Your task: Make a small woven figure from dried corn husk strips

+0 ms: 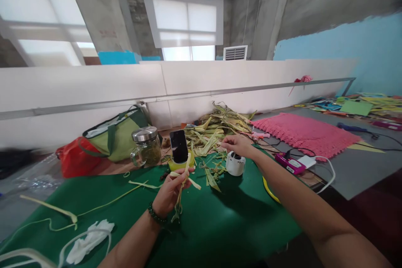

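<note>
My left hand (176,188) is closed on a small bundle of pale corn husk strips (188,163), with ends poking out above, to the right and hanging below. My right hand (238,145) is held over a small white pot (235,164) with a dark, blotched rim. Its fingers are bent together at the pot's mouth, and what they grip, if anything, is too small to name. Husk scraps (215,171) lie on the green mat (226,222) between the hands. A phone (179,146) stands upright in a yellow holder behind my left hand.
Behind the hands is a heap of dried corn husks (226,119). A lidded glass jar (146,146) and a green bag (122,134) stand at the left. Tissue (91,240) and a white cable lie front left. On the right are a purple power strip (289,163) and pink cloth (307,132).
</note>
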Motion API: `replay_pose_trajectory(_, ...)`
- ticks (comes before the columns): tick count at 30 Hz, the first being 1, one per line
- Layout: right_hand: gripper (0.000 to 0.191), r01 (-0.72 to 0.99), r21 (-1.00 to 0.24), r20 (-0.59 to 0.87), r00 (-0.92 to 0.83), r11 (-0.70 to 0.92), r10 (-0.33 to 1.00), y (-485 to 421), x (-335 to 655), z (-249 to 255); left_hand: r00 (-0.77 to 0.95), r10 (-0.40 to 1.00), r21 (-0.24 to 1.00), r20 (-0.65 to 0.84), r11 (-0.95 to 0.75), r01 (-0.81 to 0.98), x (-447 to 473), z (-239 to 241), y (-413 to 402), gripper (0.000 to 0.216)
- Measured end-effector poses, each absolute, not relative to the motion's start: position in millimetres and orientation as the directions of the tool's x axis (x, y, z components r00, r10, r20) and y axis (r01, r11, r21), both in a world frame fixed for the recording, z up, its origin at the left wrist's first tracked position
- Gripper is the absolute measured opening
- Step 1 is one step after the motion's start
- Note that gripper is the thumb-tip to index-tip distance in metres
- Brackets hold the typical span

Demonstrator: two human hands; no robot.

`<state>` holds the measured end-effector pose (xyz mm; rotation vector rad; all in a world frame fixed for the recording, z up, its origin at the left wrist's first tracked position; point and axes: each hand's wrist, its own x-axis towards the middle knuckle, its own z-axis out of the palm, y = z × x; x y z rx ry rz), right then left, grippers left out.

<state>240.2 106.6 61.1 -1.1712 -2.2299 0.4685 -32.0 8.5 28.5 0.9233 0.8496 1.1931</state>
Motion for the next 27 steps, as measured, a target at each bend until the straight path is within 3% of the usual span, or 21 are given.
replay_pose_trajectory(6,0.025,0.540,-0.547,0.383,-0.517,0.639,0.765,108.7,231.8,70.1,0.220,0.973,0.920,-0.071,0.149,-0.362,-22.9,42.2,16.4,0.029)
replay_pose_trajectory(12,0.014,0.514,-0.512,0.417,-0.551,0.688,0.723,102.9,215.3,60.2,0.434,0.901,0.914,-0.017,0.190,-0.358,35.4,50.0,53.0,0.030)
replay_pose_trajectory(17,0.015,0.618,-0.481,0.525,-0.364,0.621,0.769,111.8,230.9,49.0,0.447,0.894,0.934,-0.009,0.168,-0.316,53.7,42.5,84.6,0.027)
replay_pose_trajectory(20,0.016,0.671,-0.491,0.573,-0.232,0.556,0.786,122.6,247.1,41.9,0.460,0.884,0.947,-0.083,0.214,-0.239,47.5,35.7,91.6,0.024)
replay_pose_trajectory(27,0.017,0.637,-0.681,0.598,0.200,0.361,0.776,156.5,297.3,28.3,0.392,0.900,0.952,-0.188,0.266,-0.154,19.9,16.2,88.4,0.025)
